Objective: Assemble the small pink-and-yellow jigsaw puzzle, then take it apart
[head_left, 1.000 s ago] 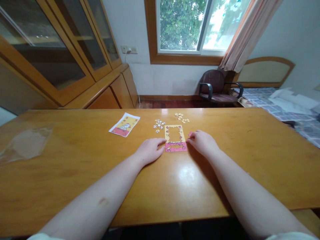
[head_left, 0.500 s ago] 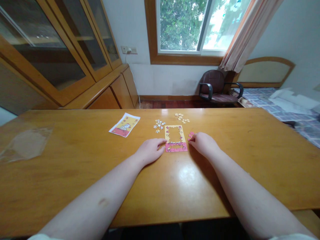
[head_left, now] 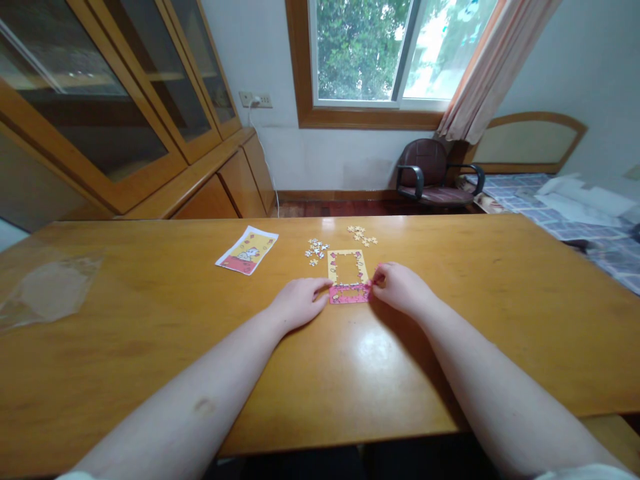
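Observation:
A partly assembled jigsaw puzzle (head_left: 363,261), yellow above and pink below, lies flat on the table with gaps in its middle and lower part. My left hand (head_left: 300,300) rests at its left edge, fingers stretched out and thumb apart. At the right edge, my right hand (head_left: 399,285) pinches a small pink puzzle piece (head_left: 371,283) close to the pink part. More pink pieces are mostly hidden behind that hand. Beyond the puzzle lie a heap of white puzzle pieces (head_left: 316,249) and a group of yellow puzzle pieces (head_left: 359,233).
A printed picture sheet (head_left: 249,251) lies left of the pieces on the wooden table (head_left: 165,287). Clear plastic wrapping (head_left: 55,290) is at the far left. Past the table stand a glass-door cabinet (head_left: 185,153), an armchair (head_left: 425,167) and a bed (head_left: 530,200).
My right hand has moved left from the pink pieces to the puzzle's right edge, with a pink piece at its fingertips. My left hand stays in place.

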### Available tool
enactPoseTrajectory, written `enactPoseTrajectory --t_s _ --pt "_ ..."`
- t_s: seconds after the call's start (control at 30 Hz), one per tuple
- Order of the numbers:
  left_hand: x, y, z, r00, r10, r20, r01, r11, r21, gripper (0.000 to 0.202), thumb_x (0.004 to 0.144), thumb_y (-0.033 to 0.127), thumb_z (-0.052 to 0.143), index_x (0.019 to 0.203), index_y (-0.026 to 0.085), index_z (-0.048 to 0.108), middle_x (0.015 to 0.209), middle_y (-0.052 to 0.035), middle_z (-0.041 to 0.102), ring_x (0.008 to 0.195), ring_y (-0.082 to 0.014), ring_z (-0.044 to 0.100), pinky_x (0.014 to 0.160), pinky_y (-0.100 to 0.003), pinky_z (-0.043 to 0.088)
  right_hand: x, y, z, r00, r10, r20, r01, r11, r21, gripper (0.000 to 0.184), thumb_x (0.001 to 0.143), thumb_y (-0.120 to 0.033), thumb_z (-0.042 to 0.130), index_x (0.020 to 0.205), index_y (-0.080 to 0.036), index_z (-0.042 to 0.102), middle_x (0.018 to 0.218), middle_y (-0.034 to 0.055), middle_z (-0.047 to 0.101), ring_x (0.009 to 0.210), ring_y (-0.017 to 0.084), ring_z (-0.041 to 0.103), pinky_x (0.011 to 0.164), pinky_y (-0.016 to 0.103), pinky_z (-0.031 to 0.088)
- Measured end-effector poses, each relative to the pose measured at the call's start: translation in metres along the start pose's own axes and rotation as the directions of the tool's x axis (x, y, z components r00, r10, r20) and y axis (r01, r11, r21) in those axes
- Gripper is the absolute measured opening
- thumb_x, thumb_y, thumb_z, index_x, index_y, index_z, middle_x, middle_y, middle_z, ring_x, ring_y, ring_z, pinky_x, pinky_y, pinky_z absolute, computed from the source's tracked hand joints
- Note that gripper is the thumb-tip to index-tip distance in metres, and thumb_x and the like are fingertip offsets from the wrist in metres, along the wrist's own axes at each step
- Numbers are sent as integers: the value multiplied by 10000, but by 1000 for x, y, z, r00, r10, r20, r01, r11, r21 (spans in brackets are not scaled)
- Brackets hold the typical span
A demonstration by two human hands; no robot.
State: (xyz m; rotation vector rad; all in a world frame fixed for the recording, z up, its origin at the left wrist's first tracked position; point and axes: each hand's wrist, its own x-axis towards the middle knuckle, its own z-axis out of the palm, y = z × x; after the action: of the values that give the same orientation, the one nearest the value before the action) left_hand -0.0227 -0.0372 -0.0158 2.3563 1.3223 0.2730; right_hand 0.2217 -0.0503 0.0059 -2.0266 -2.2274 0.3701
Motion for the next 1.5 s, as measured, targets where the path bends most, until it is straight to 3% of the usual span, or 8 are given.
enactPoseTrajectory --t_s 0.23,0.4,1.13,1.5 --pt "0 4 -2 1000 16 26 -18 997 74 411 839 321 509 1232 274 622 1012 -39 720 1008 -232 648 874 -308 479 -4 -12 9 987 -161 9 159 984 76 146 771 -216 589 877 -199 688 903 48 670 814 157 613 714 225 436" --pt "1 3 -1 999 32 20 -34 996 80 406 841 333 510 1225 269 625 992 -42 721 995 -235 652 871 -313 478 -2 -10 14 984 -173 38 170 982 76 169 768 -193 566 881 -199 692 907 44 671 813 154 610 721 226 435" --pt "0 4 -2 999 30 30 -32 996 81 418 836 322 501 1235 278 616 1011 -40 718 991 -238 651 836 -310 480 -8 -15 0 969 -221 112 219 975 25 269 823 -240 493 870 -232 758 883 36 708 800 169 616 727 243 426" --pt "1 3 -2 999 43 28 -45 995 84 410 835 306 510 1228 265 621 993 -44 720 969 -231 656 835 -305 480 -7 -13 3 969 -229 91 225 973 51 258 810 -239 494 846 -218 749 877 39 708 774 167 610 682 244 412"
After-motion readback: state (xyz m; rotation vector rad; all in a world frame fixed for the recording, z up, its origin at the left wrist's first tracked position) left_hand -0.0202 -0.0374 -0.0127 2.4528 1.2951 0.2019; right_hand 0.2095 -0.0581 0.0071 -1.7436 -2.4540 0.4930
